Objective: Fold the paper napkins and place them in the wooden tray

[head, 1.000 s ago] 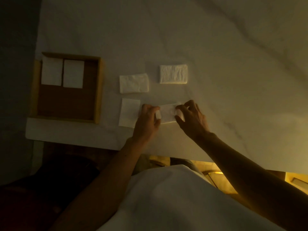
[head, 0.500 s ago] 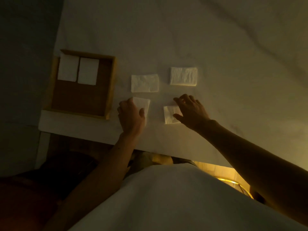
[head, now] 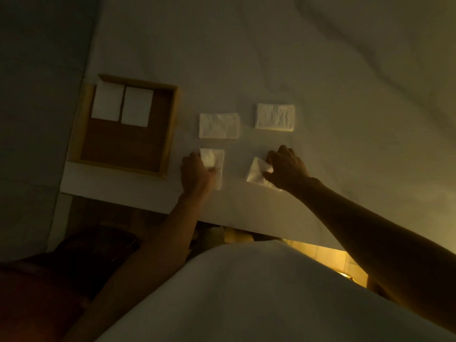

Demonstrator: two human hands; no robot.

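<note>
Grips a narrow folded white paper napkin point(head: 218, 164) in curled fingers of the left hand point(head: 197, 172), long axis running away across the pale desk point(head: 320, 70). Lies just right of the square wooden tray point(head: 171, 132), nearest that hand; pinches a second small white napkin point(head: 255, 172) with fingers of the right hand point(head: 287, 169).

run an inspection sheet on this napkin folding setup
surface: pale marbled table, dimly lit
job's things: wooden tray at the table's left edge, with left tray napkin and right tray napkin side by side in its far part; far left napkin and far right napkin flat beyond the hands
clutter: nothing seen
hands: left hand grips the near left napkin; right hand pinches the near right napkin
cables: nothing seen
surroundings: white garment in front; elsewhere too dark to tell
</note>
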